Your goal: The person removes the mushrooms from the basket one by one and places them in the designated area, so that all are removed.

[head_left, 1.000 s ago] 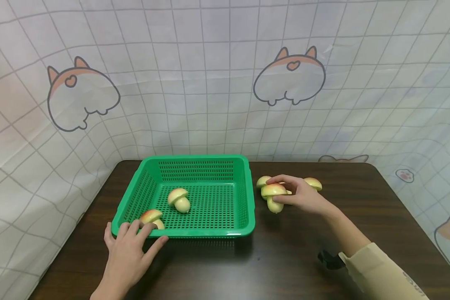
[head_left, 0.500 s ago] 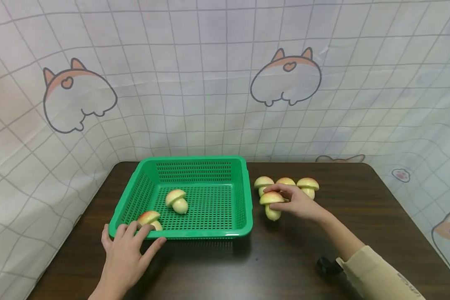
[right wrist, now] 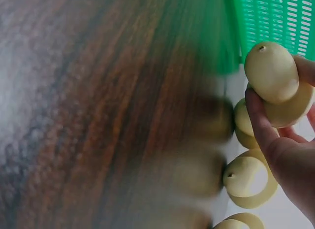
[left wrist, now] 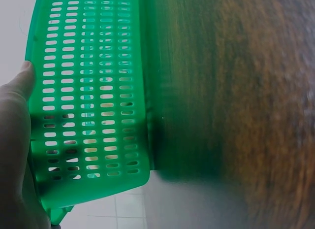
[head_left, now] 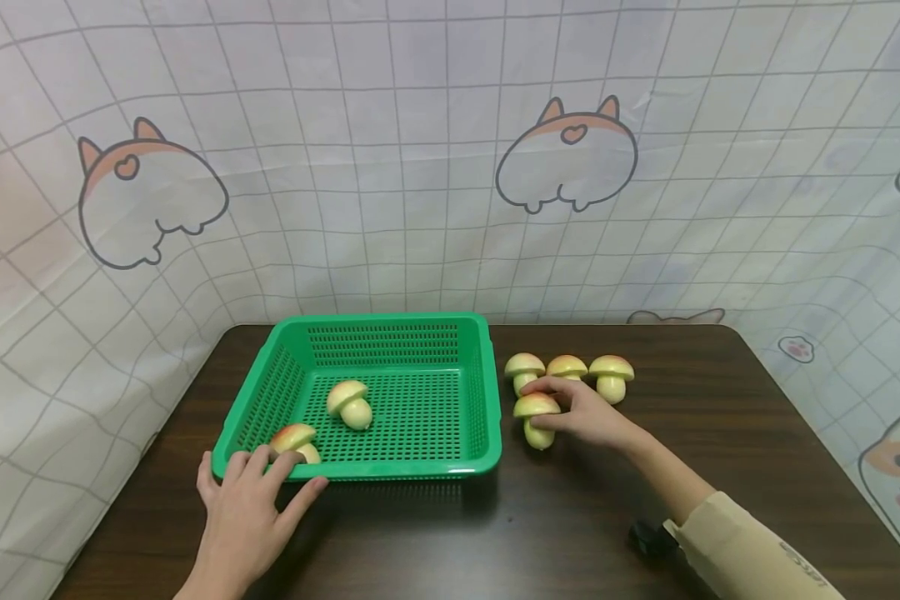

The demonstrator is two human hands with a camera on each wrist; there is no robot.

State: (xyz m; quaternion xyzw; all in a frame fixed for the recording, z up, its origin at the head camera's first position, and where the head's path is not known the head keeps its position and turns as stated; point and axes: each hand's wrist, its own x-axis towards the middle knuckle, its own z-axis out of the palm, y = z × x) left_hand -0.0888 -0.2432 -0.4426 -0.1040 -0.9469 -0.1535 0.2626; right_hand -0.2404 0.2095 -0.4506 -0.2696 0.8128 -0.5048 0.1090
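Observation:
My right hand (head_left: 581, 412) pinches a toy mushroom (head_left: 536, 406) by its pale stem, between thumb and fingers, right of the green basket (head_left: 491, 400). In the right wrist view the stem end of this mushroom (right wrist: 270, 71) faces the camera; whether it touches the table cannot be told. Just behind the hand stand three more mushrooms (head_left: 611, 379) in a row. My left hand (head_left: 243, 508) grips the basket's front rim near its left corner, fingers over the edge and thumb outside. Inside the basket lie two mushrooms (head_left: 351, 406), one partly behind the left fingers.
The dark wooden table (head_left: 435, 550) ends at a fabric backdrop (head_left: 375, 208) with a grid and dog drawings. A small black object (head_left: 651, 537) is beside the right sleeve (head_left: 742, 542).
My right hand has drawn its mushroom toward me and slightly left, away from the row, so the mushrooms behind show more fully. The left hand keeps its place on the rim.

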